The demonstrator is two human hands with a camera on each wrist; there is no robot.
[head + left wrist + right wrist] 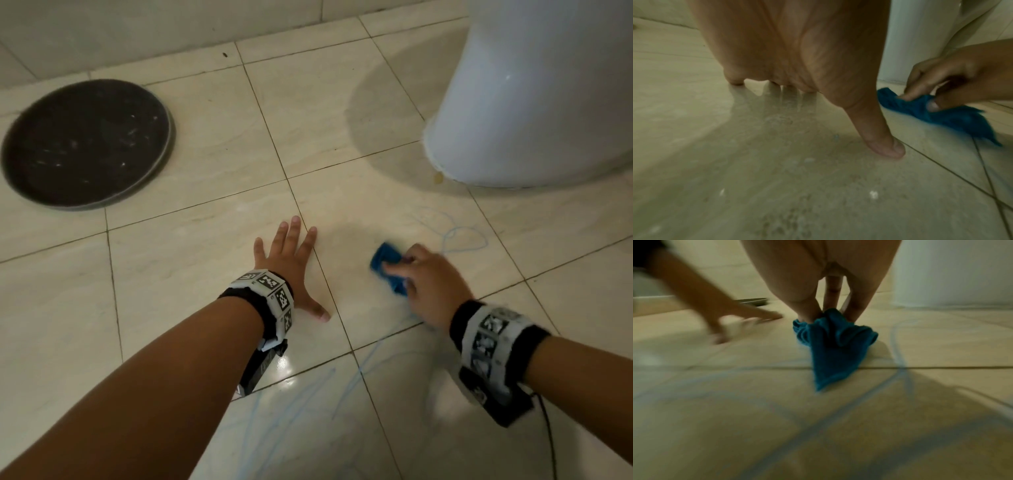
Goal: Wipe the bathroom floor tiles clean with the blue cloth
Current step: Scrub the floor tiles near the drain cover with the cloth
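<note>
R hand (424,281) pinching bunched blue cloth (388,265), L hand (291,263) spread flat on floor tiles (191,260): flatten cloth, press harder, overlap strokes over blue scribbles (462,236).

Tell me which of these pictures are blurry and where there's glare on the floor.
Head view: mostly sharp, right hand slightly smeared, a glare spot on the floor tiles. Left wrist view: soft, blue cloth streaked. Right wrist view: blurriest, left hand smeared.
</note>
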